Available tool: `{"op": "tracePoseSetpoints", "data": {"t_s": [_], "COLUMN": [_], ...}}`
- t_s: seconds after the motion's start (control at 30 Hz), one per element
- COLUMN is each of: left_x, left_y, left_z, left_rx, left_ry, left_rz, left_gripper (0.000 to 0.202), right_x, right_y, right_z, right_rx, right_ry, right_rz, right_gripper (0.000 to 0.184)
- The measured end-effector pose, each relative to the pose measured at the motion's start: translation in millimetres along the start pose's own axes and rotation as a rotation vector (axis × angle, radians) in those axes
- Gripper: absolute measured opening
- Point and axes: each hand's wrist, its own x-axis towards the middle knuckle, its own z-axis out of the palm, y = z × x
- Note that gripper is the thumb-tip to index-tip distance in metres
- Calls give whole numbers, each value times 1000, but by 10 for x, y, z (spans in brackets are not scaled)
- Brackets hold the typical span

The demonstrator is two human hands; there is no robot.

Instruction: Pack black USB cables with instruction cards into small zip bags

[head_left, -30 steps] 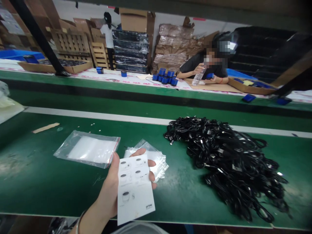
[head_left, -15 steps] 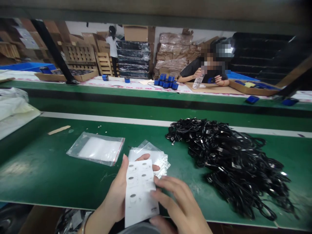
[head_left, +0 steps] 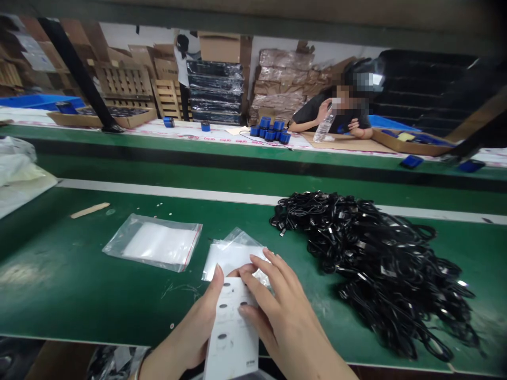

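Note:
A white printed leaflet (head_left: 233, 338), marked with dark ovals, is upright in front of me at the table's near edge. My left hand (head_left: 198, 324) grips it along its left side, thumb on the edge and fingers behind. Curled over the upper right edge, my right hand (head_left: 279, 306) has its thumb on the printed face and its fingertips near those of the left hand. Just beyond lie several clear plastic bags (head_left: 224, 256), partly covered by my fingers. Left of them is a larger zip bag (head_left: 156, 243) with white contents.
A large heap of black cables (head_left: 368, 253) spreads over the green table (head_left: 99, 295) on the right. A flat wooden stick (head_left: 90, 210) and white plastic sheeting (head_left: 24, 177) lie left. Across the bench, a person holds a bottle (head_left: 325, 126) near blue cylindrical parts (head_left: 269, 132).
My right hand has moved up and closed over the leaflet's upper right edge. The leaflet has shifted slightly right and lower in view, with my left hand still on it.

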Motion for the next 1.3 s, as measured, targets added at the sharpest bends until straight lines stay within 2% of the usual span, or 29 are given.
{"op": "tracePoseSetpoints", "data": {"t_s": [0.17,0.33,0.43,0.53,0.63,0.73,0.87,0.97,1.03,1.17,1.3], "left_x": [33,80,83,63,44,45,51,37,21,-10,-21], "left_y": [36,40,48,80,130,178,199,174,149,141,181], "left_z": [5,1,1,7,7,10,37,57,59,55,74], "left_rx": [-46,-57,29,93,53,-10,-5,88,132,109,35], "left_ry": [-4,41,35,52,55,47,105,230,270,144,51], "left_rz": [-9,-44,-37,-27,0,3,-25,-44,-81,-202,-241], "left_gripper": [70,62,43,38,40,40,37,34,38,65,78], "right_x": [-3,-8,11,23,-10,-67,-29,117,223,357,385], "right_y": [18,68,118,194,309,435,464,370,310,277,294], "right_z": [89,108,39,-89,-232,-316,-290,-225,-181,-101,-31], "right_rx": [17,140,274,452,626,709,808,743,702,767,891], "right_ry": [102,253,172,69,63,51,-95,-157,-170,-162,-244], "right_rz": [-14,22,33,76,207,375,500,501,486,485,556], "right_gripper": [24,8,14,15,13,9,12,13,13,12,13]}}
